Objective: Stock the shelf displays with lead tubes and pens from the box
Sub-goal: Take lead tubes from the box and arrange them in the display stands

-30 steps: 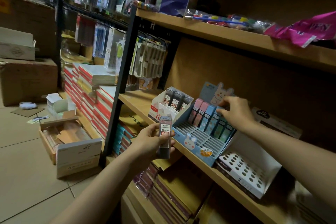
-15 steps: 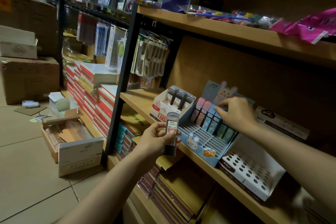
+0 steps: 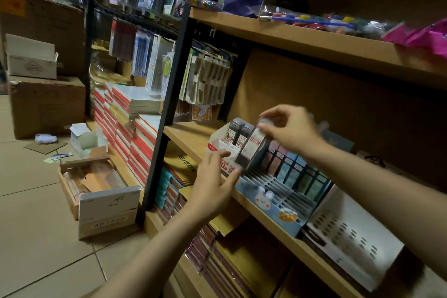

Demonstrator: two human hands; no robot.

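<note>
1. Since the earlier frames, the lead tube (image 3: 251, 146) has passed from the left hand (image 3: 215, 181) to the right hand (image 3: 287, 128), which has left the pastel row and now pinches the tube's clear cap end between thumb and fingertips.
2. Left hand: fingers spread and relaxed, holding nothing, just below the tube's lower end. Whether a fingertip touches the tube cannot be told, owing to blur.
3. Tube position: tilted, over the gap between the white display box (image 3: 222, 150) and the blue slotted display (image 3: 278, 191), on the middle shelf (image 3: 188, 135).
4. Step in hand, by judgement: seating one tube into a display. The white box already carries like dark tubes at its back, so it appears the likely destination.
5. Next move calls for lowering the tube's foot into a free slot while keeping it upright.
6. Edges: both displays sit close to the shelf's front lip; a hard push could shift them.
7. Room: open space above the displays under the upper shelf (image 3: 314, 41); the supply box (image 3: 96, 191) lies on the floor, left.
</note>
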